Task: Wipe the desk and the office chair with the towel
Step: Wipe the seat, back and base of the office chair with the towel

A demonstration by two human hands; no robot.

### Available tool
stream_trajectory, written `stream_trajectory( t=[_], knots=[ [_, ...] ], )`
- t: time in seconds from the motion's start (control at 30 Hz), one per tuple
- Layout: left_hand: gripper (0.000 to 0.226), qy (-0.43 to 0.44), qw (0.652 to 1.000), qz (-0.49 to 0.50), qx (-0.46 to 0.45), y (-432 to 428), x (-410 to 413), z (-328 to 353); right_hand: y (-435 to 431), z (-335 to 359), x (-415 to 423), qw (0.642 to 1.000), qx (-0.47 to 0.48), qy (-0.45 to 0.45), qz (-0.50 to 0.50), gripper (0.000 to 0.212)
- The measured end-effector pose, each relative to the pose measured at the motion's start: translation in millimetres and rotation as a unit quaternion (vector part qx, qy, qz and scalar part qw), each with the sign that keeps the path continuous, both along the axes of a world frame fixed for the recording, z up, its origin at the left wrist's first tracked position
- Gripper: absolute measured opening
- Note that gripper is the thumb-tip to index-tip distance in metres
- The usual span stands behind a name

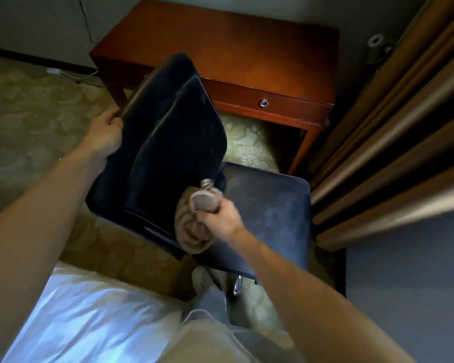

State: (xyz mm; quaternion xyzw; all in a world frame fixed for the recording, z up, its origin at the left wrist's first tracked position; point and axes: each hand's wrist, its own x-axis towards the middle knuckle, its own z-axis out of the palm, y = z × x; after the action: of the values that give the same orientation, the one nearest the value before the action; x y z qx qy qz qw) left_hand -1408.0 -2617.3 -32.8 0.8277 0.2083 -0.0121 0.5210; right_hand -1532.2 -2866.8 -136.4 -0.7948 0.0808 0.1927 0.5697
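Wiping: bunched beige cloth towel (192, 229) was pressed low on the backrest (173, 132) of the dark blue padded office chair (268, 205), just above its seat.
Right hand (222, 217): fingers clenched round the towel wad.
Left hand (106, 132): gripped the chair's back edge.
Handling: towel looked light, limp, grippy; best held bunched in fist. Chair likely swivels, needs bracing.
Reddish-brown wooden desk (220, 48): stood beyond the chair, untouched.

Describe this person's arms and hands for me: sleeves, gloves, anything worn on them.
The left grip and right grip are bare hands, with no gloves and no rings that show. The left forearm and right forearm are uncovered right to the frame's edge: no sleeve, watch or wristband is in view.
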Motion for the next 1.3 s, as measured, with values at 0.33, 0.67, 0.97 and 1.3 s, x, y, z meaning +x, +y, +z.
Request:
stream_trajectory(
  t=[0.33, 0.67, 0.97, 1.3],
  knots=[
    [0.053, -0.007, 0.991, -0.080, 0.103, -38.8, -173.2, -10.9, -172.9, -3.5, -126.4, 0.993, -0.089, 0.000, -0.075, 0.030],
    [0.107, 0.054, 0.780, -0.377, 0.496, -104.0, -294.5, 29.9, -244.0, -24.4, -239.5, 0.954, -0.110, 0.060, -0.272, 0.043],
    [0.063, 0.025, 0.820, -0.463, 0.336, -137.5, -298.2, 50.5, -233.3, 11.4, -273.7, 0.951, -0.094, -0.009, -0.296, 0.046],
    [0.059, 0.023, 0.796, -0.421, 0.436, -106.2, -280.0, 38.7, -275.0, 30.8, -343.1, 0.912, -0.156, 0.000, -0.380, 0.043]
  ],
)
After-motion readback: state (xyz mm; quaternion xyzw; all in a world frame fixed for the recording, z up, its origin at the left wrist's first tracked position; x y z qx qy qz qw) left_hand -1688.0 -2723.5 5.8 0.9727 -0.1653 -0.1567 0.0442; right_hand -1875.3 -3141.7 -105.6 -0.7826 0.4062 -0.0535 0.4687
